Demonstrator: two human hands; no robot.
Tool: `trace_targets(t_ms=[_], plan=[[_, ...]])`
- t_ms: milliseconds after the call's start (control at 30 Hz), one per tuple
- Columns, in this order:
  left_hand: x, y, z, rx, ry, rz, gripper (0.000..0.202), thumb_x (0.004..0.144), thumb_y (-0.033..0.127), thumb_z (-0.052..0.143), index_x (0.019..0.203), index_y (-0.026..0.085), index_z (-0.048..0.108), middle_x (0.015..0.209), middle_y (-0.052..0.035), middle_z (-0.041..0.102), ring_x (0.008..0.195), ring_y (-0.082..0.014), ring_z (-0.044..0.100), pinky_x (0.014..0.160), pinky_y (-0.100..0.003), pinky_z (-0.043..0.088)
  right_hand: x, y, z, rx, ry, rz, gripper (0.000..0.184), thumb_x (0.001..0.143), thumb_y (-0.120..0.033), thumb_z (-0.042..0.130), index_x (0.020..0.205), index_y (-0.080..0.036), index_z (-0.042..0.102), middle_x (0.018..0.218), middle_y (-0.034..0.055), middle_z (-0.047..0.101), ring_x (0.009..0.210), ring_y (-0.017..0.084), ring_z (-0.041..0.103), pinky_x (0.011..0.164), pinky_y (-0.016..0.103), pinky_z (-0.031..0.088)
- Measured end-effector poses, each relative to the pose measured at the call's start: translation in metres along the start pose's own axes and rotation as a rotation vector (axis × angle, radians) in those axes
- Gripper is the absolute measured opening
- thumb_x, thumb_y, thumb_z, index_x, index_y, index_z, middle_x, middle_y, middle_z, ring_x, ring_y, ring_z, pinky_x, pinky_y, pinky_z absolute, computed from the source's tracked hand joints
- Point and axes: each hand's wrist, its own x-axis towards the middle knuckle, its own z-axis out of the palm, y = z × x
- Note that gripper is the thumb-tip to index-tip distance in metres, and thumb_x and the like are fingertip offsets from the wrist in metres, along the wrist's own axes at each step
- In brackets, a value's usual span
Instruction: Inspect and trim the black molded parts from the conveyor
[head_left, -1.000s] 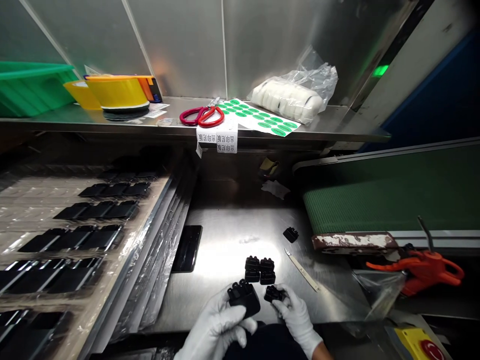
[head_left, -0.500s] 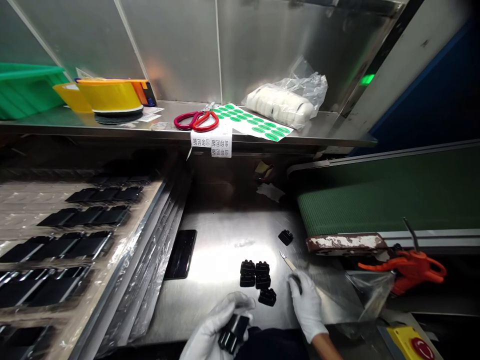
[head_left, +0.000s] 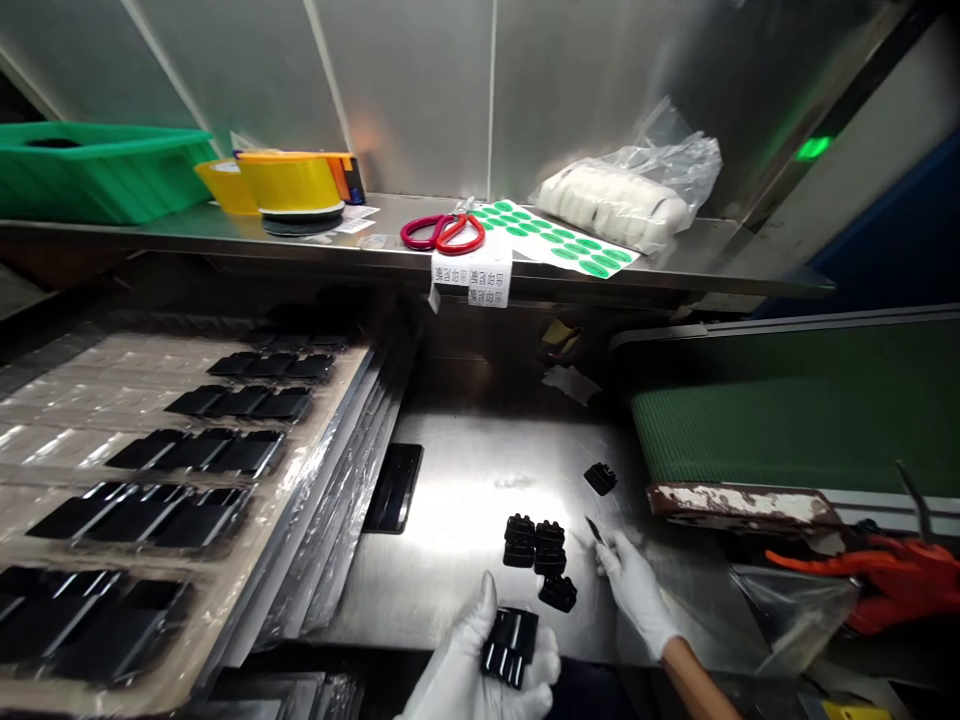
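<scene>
In white gloves, both of my hands are over the steel bench. My left hand [head_left: 466, 655], at the bottom centre, holds a glossy black plastic part [head_left: 511, 640] in its palm, with the thumb sticking up beside it. My right hand [head_left: 637, 595] grips a small craft knife [head_left: 594, 528], its blade pointing away to the upper left. Between the hands lies a cluster of small black clip-like pieces [head_left: 536, 545], with one [head_left: 558, 593] just nearer to me. Another black piece [head_left: 601, 478] lies apart, beyond the knife.
Stacked trays [head_left: 150, 400] of black parts stand left, beside a black phone [head_left: 394, 488]. A green conveyor [head_left: 810, 400] runs right, near an orange air gun [head_left: 892, 580]. The shelf holds red-handled scissors [head_left: 459, 235], yellow tape [head_left: 292, 182], green stickers [head_left: 555, 235] and a green bin [head_left: 112, 175].
My view has swung left, so the scene sits further right. My left hand has turned and opened up somewhat around the black part. My right hand has taken up the craft knife more firmly.
</scene>
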Motion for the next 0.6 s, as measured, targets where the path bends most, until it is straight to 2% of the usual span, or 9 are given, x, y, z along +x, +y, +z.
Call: trace_targets(t_ms=[100,167,233,300,400,500,533,600], plan=[[-0.005,-0.002,0.0,0.128,0.024,0.156,0.048,0.086,0.051,0.057,0.104,0.008,0.063,0.087,-0.0158,0.07,0.072,-0.0201,0.069,0.063,-0.028,0.056,-0.036,-0.017,-0.004,0.281,-0.142,0.009,0.029,0.096,-0.05,0.035,0.088,-0.024,0.042,0.072,-0.0027,0.053,0.056,0.014,0.051,0.054,0.028,0.042],[-0.009,-0.001,0.001,0.177,-0.018,0.213,0.048,0.088,0.052,0.053,0.107,0.009,0.063,0.088,-0.0151,0.069,0.074,-0.0204,0.068,0.066,-0.031,0.055,-0.057,-0.03,-0.007,0.391,-0.233,0.031,0.035,0.095,-0.056,0.038,0.09,-0.023,0.043,0.068,-0.0049,0.049,0.046,0.009,0.041,0.045,0.024,0.035],[-0.013,0.001,0.003,0.197,-0.065,0.181,0.051,0.088,0.054,0.051,0.105,0.008,0.065,0.093,-0.017,0.069,0.079,-0.0222,0.068,0.071,-0.034,0.054,-0.073,-0.043,-0.01,0.461,-0.312,0.067,0.037,0.093,-0.057,0.043,0.09,-0.02,0.047,0.064,-0.0058,0.047,0.041,0.006,0.032,0.041,0.022,0.029],[-0.016,0.002,0.006,0.227,-0.078,0.152,0.059,0.088,0.058,0.047,0.104,0.005,0.066,0.097,-0.0197,0.069,0.083,-0.0243,0.068,0.075,-0.036,0.053,-0.084,-0.055,-0.014,0.587,-0.377,0.106,0.037,0.092,-0.055,0.049,0.095,-0.018,0.051,0.063,-0.0055,0.049,0.04,0.004,0.029,0.039,0.02,0.026],[-0.02,0.004,0.013,0.265,-0.043,0.184,0.067,0.088,0.062,0.043,0.104,0.002,0.068,0.097,-0.0211,0.069,0.085,-0.026,0.068,0.077,-0.037,0.053,-0.093,-0.065,-0.02,0.819,-0.451,0.144,0.039,0.086,-0.049,0.065,0.104,-0.016,0.056,0.07,-0.0034,0.053,0.046,0.004,0.037,0.045,0.019,0.033],[-0.026,0.006,0.022,0.353,-0.058,0.21,0.044,0.077,0.045,0.07,0.099,0.007,0.07,0.096,-0.0161,0.07,0.085,-0.0247,0.067,0.079,-0.036,0.052,-0.1,-0.067,-0.027,0.865,-0.495,0.158,0.042,0.081,-0.046,0.071,0.107,-0.017,0.056,0.076,-0.0018,0.055,0.047,0.003,0.038,0.043,0.018,0.032],[-0.029,0.008,0.024,0.404,-0.071,0.209,0.04,0.069,0.036,0.079,0.097,0.009,0.07,0.094,-0.0138,0.07,0.085,-0.0241,0.067,0.08,-0.036,0.051,-0.102,-0.068,-0.031,0.841,-0.511,0.15,0.04,0.083,-0.047,0.069,0.106,-0.018,0.056,0.075,-0.0021,0.055,0.043,0.002,0.034,0.039,0.018,0.028],[-0.034,0.01,0.025,0.535,-0.081,0.183,0.041,0.058,0.023,0.085,0.094,0.011,0.071,0.092,-0.0113,0.071,0.084,-0.0245,0.067,0.08,-0.035,0.051,-0.108,-0.075,-0.04,0.741,-0.557,0.101,0.038,0.086,-0.052,0.063,0.102,-0.018,0.057,0.071,-0.003,0.054,0.038,0.001,0.026,0.035,0.019,0.016]])
